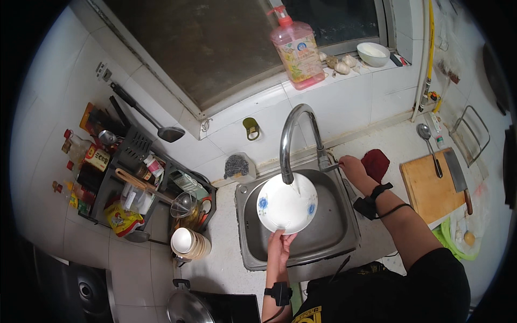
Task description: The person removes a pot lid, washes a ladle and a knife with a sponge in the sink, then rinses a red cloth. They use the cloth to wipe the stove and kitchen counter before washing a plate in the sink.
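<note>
A white plate with blue flowers (287, 202) is held by its near rim in my left hand (279, 245), over the stainless steel sink (334, 242). Above the plate curves a chrome faucet (287, 141), and a thin stream of water falls from its spout onto the plate. My right hand (350, 166) is at the faucet's lever (332, 166), fingers closed on its end. Right of that hand, a dark red cloth (375, 164) lies on the counter.
Pump soap (299, 60), garlic (343, 66) and a bowl (373, 54) line the windowsill. A cleaver (454, 169) and spoon (430, 149) rest on the cutting board (420, 194). Stacked cups (183, 241), a strainer (183, 204) and a condiment rack (135, 145) stand left. A steel-wool scrubber (237, 166) sits behind the sink.
</note>
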Action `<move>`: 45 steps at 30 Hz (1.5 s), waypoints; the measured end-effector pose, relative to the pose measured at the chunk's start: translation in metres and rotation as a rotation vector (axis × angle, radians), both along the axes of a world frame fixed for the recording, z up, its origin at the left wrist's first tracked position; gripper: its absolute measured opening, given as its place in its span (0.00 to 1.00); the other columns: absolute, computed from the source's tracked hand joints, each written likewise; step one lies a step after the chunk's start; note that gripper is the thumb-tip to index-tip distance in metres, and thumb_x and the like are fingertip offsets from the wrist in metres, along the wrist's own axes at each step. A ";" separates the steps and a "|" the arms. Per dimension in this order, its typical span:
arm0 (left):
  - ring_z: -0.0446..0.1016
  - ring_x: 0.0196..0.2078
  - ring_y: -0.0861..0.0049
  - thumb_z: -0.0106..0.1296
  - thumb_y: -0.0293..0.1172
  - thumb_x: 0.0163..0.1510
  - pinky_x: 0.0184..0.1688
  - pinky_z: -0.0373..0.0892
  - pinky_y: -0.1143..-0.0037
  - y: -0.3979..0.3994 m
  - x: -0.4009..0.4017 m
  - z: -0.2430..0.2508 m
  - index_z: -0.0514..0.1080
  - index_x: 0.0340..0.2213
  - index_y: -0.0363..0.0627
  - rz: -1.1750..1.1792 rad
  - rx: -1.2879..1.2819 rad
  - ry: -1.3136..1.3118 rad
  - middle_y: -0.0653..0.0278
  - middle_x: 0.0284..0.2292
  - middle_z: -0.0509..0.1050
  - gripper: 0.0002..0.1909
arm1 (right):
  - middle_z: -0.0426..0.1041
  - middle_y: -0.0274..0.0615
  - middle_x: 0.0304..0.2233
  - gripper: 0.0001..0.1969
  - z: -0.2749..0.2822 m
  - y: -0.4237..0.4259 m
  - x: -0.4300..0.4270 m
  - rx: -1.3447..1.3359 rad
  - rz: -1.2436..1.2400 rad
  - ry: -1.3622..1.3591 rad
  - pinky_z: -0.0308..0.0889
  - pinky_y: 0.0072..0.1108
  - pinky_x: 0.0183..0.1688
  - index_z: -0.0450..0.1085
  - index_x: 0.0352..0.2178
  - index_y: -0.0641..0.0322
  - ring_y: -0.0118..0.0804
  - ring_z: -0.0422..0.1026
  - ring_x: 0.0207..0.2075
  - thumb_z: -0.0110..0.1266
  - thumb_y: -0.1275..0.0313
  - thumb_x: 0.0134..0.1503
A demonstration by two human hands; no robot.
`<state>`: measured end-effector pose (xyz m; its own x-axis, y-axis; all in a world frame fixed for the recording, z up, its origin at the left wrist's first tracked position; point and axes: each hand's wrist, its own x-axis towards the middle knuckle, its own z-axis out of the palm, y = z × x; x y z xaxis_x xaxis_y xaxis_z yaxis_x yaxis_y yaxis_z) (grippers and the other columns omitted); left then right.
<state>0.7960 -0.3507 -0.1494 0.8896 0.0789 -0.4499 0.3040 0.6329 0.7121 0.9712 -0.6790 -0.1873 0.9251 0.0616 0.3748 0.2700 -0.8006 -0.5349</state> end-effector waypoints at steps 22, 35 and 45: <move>0.76 0.40 0.62 0.43 0.23 0.52 0.39 0.77 0.64 0.013 -0.013 -0.031 0.60 0.46 0.28 -0.072 0.051 0.052 0.49 0.40 0.72 0.19 | 0.72 0.48 0.29 0.05 -0.002 -0.001 0.005 -0.116 0.024 0.044 0.67 0.36 0.38 0.70 0.26 0.61 0.51 0.71 0.34 0.51 0.71 0.51; 0.75 0.41 0.57 0.36 0.20 0.51 0.43 0.76 0.69 0.031 -0.059 -0.091 0.62 0.44 0.21 -0.125 -0.624 0.334 0.41 0.41 0.71 0.18 | 0.73 0.45 0.29 0.06 0.012 -0.005 0.009 -0.022 -0.029 0.135 0.66 0.36 0.38 0.70 0.28 0.59 0.49 0.71 0.36 0.53 0.69 0.51; 0.72 0.36 0.62 0.39 0.22 0.53 0.36 0.74 0.73 0.020 -0.092 -0.053 0.60 0.49 0.30 0.055 -1.385 0.419 0.45 0.42 0.67 0.20 | 0.74 0.40 0.29 0.10 0.006 0.003 0.002 0.231 -0.177 0.158 0.67 0.33 0.38 0.72 0.34 0.55 0.45 0.72 0.34 0.56 0.66 0.50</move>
<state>0.7038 -0.3308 -0.2023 0.6858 -0.5986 -0.4139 0.2856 0.7444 -0.6035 0.9735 -0.6758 -0.1810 0.9617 -0.1754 0.2108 0.0365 -0.6801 -0.7323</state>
